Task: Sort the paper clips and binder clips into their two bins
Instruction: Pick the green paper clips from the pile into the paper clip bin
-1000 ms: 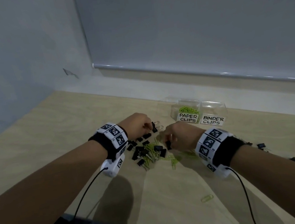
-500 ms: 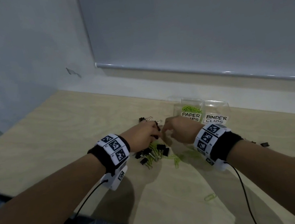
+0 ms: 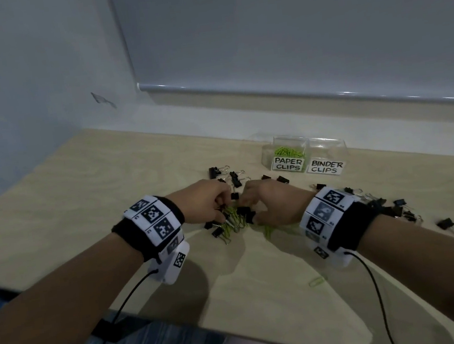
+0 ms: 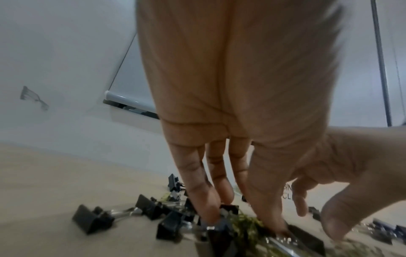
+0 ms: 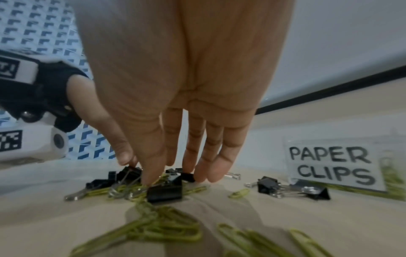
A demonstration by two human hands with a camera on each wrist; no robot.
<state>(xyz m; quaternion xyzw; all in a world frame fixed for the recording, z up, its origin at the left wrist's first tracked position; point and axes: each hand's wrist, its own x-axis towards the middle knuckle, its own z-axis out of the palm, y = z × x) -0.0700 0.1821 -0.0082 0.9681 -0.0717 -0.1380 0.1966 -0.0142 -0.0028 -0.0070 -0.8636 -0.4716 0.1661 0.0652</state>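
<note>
A tangle of black binder clips and green paper clips (image 3: 235, 222) lies mid-table between my hands. My left hand (image 3: 220, 205) digs into it from the left; in the left wrist view its thumb and fingers (image 4: 207, 208) press down among the clips (image 4: 246, 224). My right hand (image 3: 248, 200) reaches in from the right, its thumb (image 5: 150, 170) pinching into green clips (image 5: 162, 191); which clip each pinches is hidden. The clear PAPER CLIPS bin (image 3: 267, 152) holds green clips. The BINDER CLIPS bin (image 3: 328, 148) stands on its right.
Loose binder clips lie beyond the hands (image 3: 220, 170) and scattered at the right (image 3: 390, 206). More green paper clips (image 5: 164, 231) spread under my right wrist. One paper clip (image 3: 317, 280) sits near the table's front edge.
My hands have come together and dropped into the tangle. The left hand held a binder clip up a second ago; now its fingers are down among the clips.
</note>
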